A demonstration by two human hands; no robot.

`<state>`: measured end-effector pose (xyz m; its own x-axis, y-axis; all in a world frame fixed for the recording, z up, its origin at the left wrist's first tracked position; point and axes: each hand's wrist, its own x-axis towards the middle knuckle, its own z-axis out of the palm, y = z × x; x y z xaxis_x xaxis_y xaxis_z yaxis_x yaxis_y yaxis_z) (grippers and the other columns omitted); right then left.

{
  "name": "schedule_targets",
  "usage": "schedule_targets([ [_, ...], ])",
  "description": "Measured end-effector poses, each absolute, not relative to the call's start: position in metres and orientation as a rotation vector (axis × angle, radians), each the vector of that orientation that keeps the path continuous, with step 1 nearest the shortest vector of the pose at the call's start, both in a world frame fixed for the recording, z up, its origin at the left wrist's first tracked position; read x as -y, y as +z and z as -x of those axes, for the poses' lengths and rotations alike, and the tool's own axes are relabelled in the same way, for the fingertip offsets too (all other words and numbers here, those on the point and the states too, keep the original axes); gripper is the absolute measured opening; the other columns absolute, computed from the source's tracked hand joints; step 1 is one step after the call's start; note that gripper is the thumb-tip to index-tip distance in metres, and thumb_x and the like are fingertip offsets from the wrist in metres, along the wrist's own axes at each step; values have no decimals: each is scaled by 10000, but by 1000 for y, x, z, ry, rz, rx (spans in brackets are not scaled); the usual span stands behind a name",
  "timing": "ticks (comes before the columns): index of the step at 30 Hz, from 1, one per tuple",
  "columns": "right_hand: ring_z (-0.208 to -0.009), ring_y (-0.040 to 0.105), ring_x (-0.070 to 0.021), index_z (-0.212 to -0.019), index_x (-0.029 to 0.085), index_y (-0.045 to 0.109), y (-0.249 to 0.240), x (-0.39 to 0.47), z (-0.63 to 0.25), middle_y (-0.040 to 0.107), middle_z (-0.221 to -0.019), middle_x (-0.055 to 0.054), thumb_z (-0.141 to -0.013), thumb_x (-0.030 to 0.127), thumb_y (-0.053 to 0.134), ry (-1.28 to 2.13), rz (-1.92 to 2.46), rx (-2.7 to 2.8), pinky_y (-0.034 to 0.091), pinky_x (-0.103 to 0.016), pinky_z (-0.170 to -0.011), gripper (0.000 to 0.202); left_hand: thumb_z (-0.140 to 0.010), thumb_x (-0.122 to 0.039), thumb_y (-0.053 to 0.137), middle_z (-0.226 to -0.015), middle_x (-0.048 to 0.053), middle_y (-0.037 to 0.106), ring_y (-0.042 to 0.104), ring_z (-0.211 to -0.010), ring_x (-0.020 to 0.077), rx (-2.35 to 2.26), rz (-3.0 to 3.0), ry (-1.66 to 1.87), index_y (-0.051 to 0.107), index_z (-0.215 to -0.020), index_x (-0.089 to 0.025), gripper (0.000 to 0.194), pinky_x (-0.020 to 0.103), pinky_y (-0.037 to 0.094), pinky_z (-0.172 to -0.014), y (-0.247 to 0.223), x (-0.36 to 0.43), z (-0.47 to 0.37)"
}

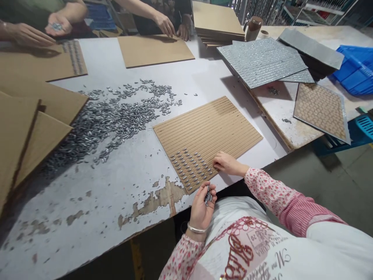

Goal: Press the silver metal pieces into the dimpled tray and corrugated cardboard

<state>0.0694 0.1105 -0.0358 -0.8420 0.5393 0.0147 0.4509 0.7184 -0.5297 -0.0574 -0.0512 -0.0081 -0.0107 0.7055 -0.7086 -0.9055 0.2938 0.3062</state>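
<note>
A brown grooved board lies on the white table, with rows of small silver oval pieces set along its near left part. Just off the board's near corner, my left hand is palm up, its fingers curled around several of the silver pieces. My right hand rests over the board's near edge, right of the rows, with fingertips pressed together at a groove; whatever they pinch is too small to make out. A large heap of silver pieces spreads over the table left of the board.
Brown boards are stacked at the left edge. Across the table, other people's hands work at a plain board and a partly filled one. Right are silver-covered panels, a patterned panel, a blue crate and a brown mug.
</note>
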Motion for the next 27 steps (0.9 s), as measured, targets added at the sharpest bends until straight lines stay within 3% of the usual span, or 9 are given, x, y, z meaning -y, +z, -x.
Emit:
schedule_targets([
  [7, -787, 484, -159, -769, 151, 576, -24, -107, -70, 574, -778, -54, -832, 177, 540, 914, 824, 2601, 393, -294, -762, 78, -716, -127, 661, -904, 39, 644, 602, -712, 87, -915, 256, 1310, 607, -835, -156, 134, 171, 503, -572, -10, 49, 55],
  [11, -718, 510, -123, -832, 144, 600, -8, -91, -68, 592, -771, -32, -841, 311, 565, 1388, 664, 2414, 413, -240, -660, 171, -688, -142, 702, -786, 14, 627, 579, -649, 61, -944, 271, 1356, 623, -847, -151, 178, 143, 481, -556, -13, 49, 54],
  [16, -712, 530, -109, -842, 131, 619, 0, -67, -63, 601, -764, -26, -807, 401, 599, 1828, 631, 2154, 430, -223, -642, 273, -626, -175, 762, -676, -23, 593, 547, -555, 45, -983, 293, 1368, 580, -754, -154, 224, 116, 440, -481, -15, 49, 54],
  [20, -705, 567, -110, -836, 125, 599, -6, -63, -62, 623, -776, -30, -775, 408, 630, 2099, 744, 1741, 457, -234, -657, 291, -707, -162, 693, -734, 13, 626, 578, -610, 62, -964, 280, 1376, 608, -823, -140, 145, 135, 476, -530, -12, 48, 54],
  [23, -682, 574, -107, -828, 136, 568, -14, -76, -65, 643, -803, -35, -776, 377, 620, 2023, 926, 1528, 459, -239, -648, 252, -787, -123, 586, -912, 95, 661, 615, -709, 91, -956, 302, 1345, 616, -960, -119, 176, 173, 513, -607, -9, 48, 56],
  [27, -692, 552, -121, -843, 152, 590, -23, -101, -69, 628, -755, -22, -814, 279, 557, 1606, 1079, 1914, 433, -250, -657, 134, -799, -130, 567, -799, 74, 656, 569, -589, 76, -940, 306, 1313, 603, -878, -128, 87, 147, 457, -477, -8, 50, 57],
])
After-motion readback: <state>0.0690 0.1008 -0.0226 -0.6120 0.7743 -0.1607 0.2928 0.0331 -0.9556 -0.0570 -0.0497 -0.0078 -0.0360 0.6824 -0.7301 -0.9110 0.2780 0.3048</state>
